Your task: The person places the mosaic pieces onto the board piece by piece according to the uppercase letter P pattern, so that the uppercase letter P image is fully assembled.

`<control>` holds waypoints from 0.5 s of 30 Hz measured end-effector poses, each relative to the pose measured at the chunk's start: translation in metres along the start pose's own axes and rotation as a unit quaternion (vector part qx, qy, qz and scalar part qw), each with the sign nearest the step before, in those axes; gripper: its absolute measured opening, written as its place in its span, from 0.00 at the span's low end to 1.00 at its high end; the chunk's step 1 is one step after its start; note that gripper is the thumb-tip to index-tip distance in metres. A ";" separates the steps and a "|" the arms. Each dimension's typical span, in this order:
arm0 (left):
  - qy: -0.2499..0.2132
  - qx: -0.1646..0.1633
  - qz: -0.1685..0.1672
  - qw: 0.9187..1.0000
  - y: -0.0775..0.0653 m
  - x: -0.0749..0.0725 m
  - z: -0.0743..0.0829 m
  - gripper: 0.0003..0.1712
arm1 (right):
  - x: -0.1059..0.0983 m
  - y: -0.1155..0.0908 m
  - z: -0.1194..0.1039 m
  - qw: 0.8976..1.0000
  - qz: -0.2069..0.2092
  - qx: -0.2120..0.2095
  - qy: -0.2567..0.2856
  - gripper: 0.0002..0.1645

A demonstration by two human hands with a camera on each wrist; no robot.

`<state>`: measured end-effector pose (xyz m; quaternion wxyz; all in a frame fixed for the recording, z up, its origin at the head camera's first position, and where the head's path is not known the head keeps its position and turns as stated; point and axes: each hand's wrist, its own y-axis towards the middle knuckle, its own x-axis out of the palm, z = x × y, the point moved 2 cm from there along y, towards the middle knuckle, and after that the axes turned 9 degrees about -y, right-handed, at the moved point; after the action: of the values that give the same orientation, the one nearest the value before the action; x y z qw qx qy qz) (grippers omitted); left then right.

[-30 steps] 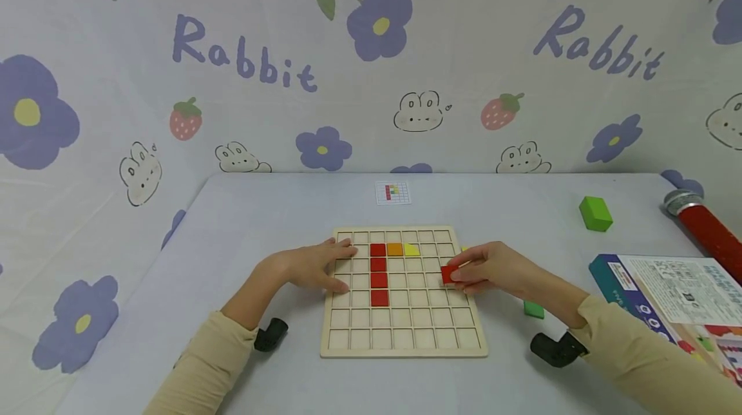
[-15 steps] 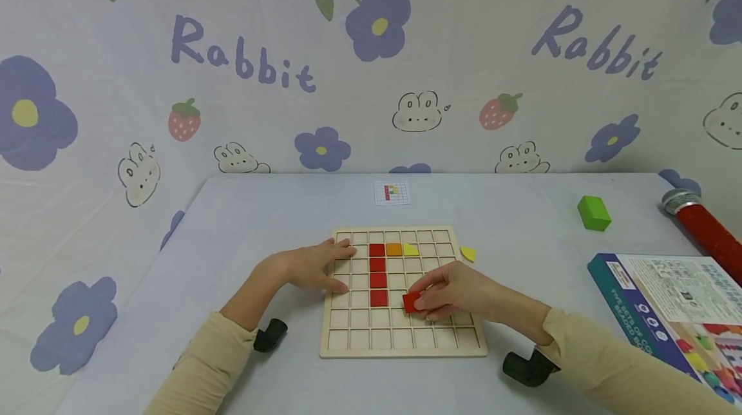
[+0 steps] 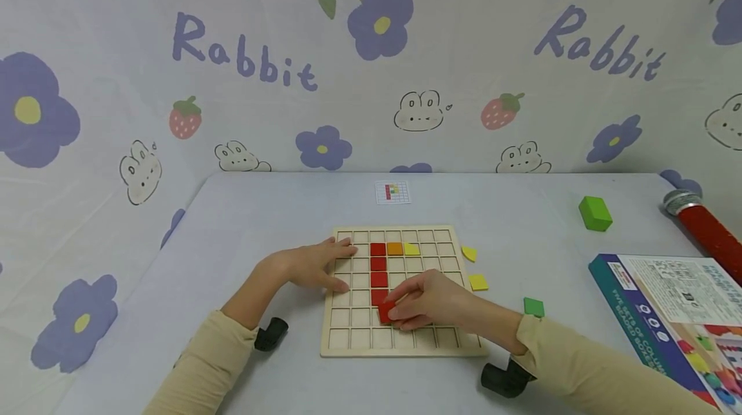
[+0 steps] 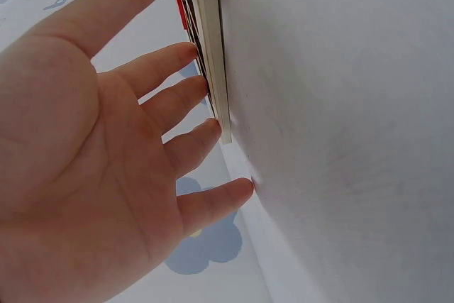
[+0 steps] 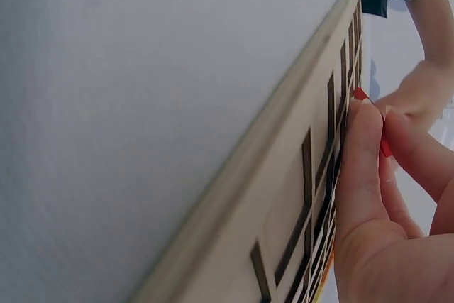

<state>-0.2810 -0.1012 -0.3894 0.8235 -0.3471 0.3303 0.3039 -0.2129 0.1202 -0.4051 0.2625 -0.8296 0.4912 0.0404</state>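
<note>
In the head view a wooden grid board [image 3: 348,356] lies on the table. Its third column bears several red square tiles [image 3: 379,264], with an orange tile [image 3: 395,249] and a yellow tile [image 3: 411,249] beside the top one. My right hand [image 3: 431,302] pinches another red tile [image 3: 385,313] between thumb and fingers, tilted close over the cell below the red column; the right wrist view shows its red edge [image 5: 385,148] between the fingertips. My left hand [image 3: 313,265] rests on the board's left edge, fingers spread and straight, as the left wrist view also shows.
Right of the board lie two yellow pieces [image 3: 478,282] and a green tile [image 3: 534,307]. Farther right are a green block [image 3: 595,213], a printed box [image 3: 643,325] and a red microphone [image 3: 710,228]. A small pattern card [image 3: 393,193] lies behind the board.
My right hand has carried the red tile from the board's right edge leftward and toward me, to the lower end of the red column. The left hand has stayed put.
</note>
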 end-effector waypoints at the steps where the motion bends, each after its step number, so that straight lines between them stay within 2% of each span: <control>1: 0.001 0.000 0.000 1.000 0.000 0.000 0.000 0.43 | 0.002 0.000 0.000 1.000 0.005 0.000 -0.004 0.15; 15: 0.010 -0.003 0.000 1.000 0.000 0.000 0.000 0.43 | 0.013 -0.002 -0.006 0.994 0.056 -0.030 -0.093 0.11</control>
<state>-0.2815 -0.1011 -0.3892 0.8194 -0.3524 0.3372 0.3011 -0.2057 0.1081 -0.4033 0.2791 -0.8007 0.5093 0.1466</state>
